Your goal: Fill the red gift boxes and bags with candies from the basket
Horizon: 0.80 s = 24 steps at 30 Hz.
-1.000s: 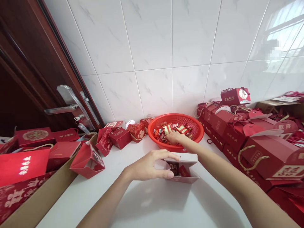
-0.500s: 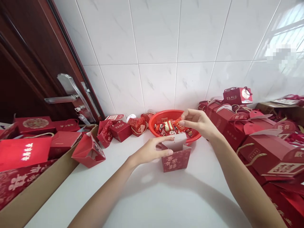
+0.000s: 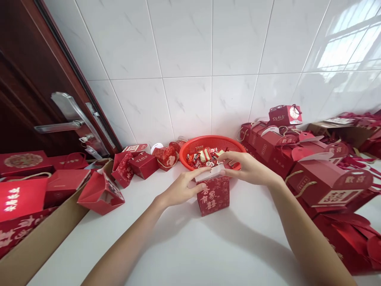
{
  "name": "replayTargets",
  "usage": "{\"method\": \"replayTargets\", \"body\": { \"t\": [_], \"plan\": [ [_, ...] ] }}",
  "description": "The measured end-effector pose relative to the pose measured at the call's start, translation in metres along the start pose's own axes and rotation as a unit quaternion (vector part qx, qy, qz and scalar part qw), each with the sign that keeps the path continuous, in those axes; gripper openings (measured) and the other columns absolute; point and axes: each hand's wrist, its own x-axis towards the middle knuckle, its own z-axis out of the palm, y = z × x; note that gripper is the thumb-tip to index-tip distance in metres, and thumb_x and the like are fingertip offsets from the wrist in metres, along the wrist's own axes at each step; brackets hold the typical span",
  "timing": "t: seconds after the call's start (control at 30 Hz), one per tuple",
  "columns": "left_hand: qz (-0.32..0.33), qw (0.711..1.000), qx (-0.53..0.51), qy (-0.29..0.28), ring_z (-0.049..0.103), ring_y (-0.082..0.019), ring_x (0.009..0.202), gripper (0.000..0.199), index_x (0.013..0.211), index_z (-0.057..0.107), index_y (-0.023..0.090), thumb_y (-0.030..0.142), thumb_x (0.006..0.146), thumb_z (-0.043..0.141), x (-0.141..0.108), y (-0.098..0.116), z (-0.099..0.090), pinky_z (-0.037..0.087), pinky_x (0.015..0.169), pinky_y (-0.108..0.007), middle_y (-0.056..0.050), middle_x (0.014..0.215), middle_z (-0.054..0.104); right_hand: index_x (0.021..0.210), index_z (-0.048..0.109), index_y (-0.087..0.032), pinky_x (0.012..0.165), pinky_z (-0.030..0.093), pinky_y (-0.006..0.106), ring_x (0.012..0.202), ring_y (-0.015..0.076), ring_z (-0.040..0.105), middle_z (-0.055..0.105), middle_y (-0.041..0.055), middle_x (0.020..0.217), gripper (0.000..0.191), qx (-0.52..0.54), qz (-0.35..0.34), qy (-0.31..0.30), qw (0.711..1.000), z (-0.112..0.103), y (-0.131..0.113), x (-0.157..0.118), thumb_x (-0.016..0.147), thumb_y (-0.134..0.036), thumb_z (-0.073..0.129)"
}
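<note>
Upright on the white table in front of me is a small red gift box (image 3: pixel 214 197) with pale lettering. At its top shows a white flap (image 3: pixel 210 173), leaning back toward the basket. My left hand (image 3: pixel 182 188) grips the box's left side, thumb on the front and index finger along the flap. My right hand (image 3: pixel 249 168) is at the box's upper right, thumb at the flap's edge, the other fingers apart from it. I see no candy between them. Just behind is a red plastic basket (image 3: pixel 190 143) holding wrapped candies (image 3: pixel 205 155).
Red gift boxes (image 3: pixel 330 178) with rope handles are stacked on the right. More small boxes (image 3: pixel 145 165) stand left of the basket. A cardboard carton (image 3: pixel 56 238) full of red packaging is at the left, below a door handle (image 3: pixel 59 126). A tiled wall (image 3: pixel 187 107) rises behind.
The red packet formerly in my right hand is out of sight. That hand has come down and left to the box top. The white flap shows lower. My left hand stays on the box.
</note>
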Motion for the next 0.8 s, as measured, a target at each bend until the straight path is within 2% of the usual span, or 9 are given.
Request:
{"method": "replayTargets", "body": {
  "t": [0.1,0.2,0.27,0.37,0.47,0.63,0.73,0.8],
  "plan": [
    [0.012,0.998,0.049,0.035,0.060,-0.027,0.121,0.051,0.143,0.048,0.027,0.036,0.094,0.055,0.000,-0.003,0.004,0.049,0.100,-0.039,-0.006,0.139,0.061,0.120,0.065,-0.019,0.087,0.051,0.036,0.101,0.0241,0.064,0.069,0.0108,0.116,0.043,-0.019,0.006,-0.026,0.999,0.004,0.004,0.002,0.092,-0.051,0.056],
    [0.022,0.997,0.072,0.035,0.067,-0.021,0.101,0.027,0.116,0.063,0.022,0.024,0.093,0.050,0.000,-0.004,0.007,0.052,0.090,-0.032,-0.004,0.117,0.071,0.115,0.067,-0.018,0.078,0.050,0.032,0.090,0.0206,0.064,0.071,0.0086,0.105,0.041,-0.008,0.013,-0.054,0.998,0.006,0.007,0.003,0.097,-0.049,0.047],
    [0.035,0.996,0.071,0.034,0.068,-0.019,0.093,0.019,0.099,0.065,0.021,0.017,0.089,0.049,0.001,-0.003,0.008,0.052,0.086,-0.029,-0.002,0.104,0.074,0.110,0.068,-0.017,0.072,0.047,0.028,0.083,0.0183,0.063,0.071,0.0064,0.097,0.035,-0.011,0.019,-0.075,0.997,0.008,0.009,0.004,0.098,-0.043,0.047],
    [0.037,0.996,0.070,0.041,0.068,-0.019,0.091,0.012,0.093,0.066,0.021,0.019,0.085,0.056,0.001,-0.002,0.008,0.052,0.084,-0.028,-0.001,0.098,0.074,0.098,0.069,-0.016,0.066,0.041,0.026,0.075,0.0160,0.058,0.069,0.0044,0.088,0.023,-0.046,0.024,-0.104,0.993,0.011,0.014,0.004,0.094,-0.032,0.053],
    [0.029,0.996,0.072,0.047,0.068,-0.019,0.089,0.015,0.097,0.068,0.020,0.027,0.084,0.062,0.002,-0.002,0.009,0.053,0.084,-0.028,-0.002,0.098,0.075,0.083,0.067,-0.015,0.063,0.036,0.025,0.067,0.0135,0.052,0.065,0.0026,0.077,0.018,-0.076,0.025,-0.109,0.991,0.017,0.018,0.007,0.091,-0.024,0.054],
    [0.024,0.997,0.051,0.050,0.067,-0.018,0.081,0.018,0.087,0.070,0.019,0.026,0.089,0.053,0.005,-0.006,0.008,0.054,0.080,-0.030,-0.004,0.091,0.074,0.074,0.058,-0.016,0.060,0.029,0.024,0.066,0.0121,0.048,0.060,0.0010,0.074,0.013,-0.147,0.048,-0.089,0.984,0.027,0.017,0.010,0.086,-0.012,0.056],
    [0.020,1.000,0.013,0.005,0.067,-0.020,0.089,0.018,0.084,0.071,0.019,0.030,0.087,0.057,0.005,-0.008,0.000,0.054,0.086,-0.032,-0.006,0.092,0.074,0.075,0.056,-0.017,0.058,0.026,0.024,0.064,0.0117,0.046,0.059,0.0007,0.072,0.014,-0.177,0.063,-0.092,0.978,0.031,0.008,0.005,0.089,-0.013,0.056],
    [0.020,0.998,-0.039,-0.053,0.065,-0.025,0.105,0.018,0.084,0.073,0.020,0.036,0.083,0.065,0.003,-0.010,-0.009,0.053,0.092,-0.035,-0.008,0.104,0.073,0.078,0.057,-0.018,0.058,0.025,0.025,0.064,0.0123,0.048,0.060,0.0019,0.073,0.015,-0.193,0.063,-0.076,0.976,0.031,-0.003,-0.006,0.092,-0.017,0.053]
  ]
}}
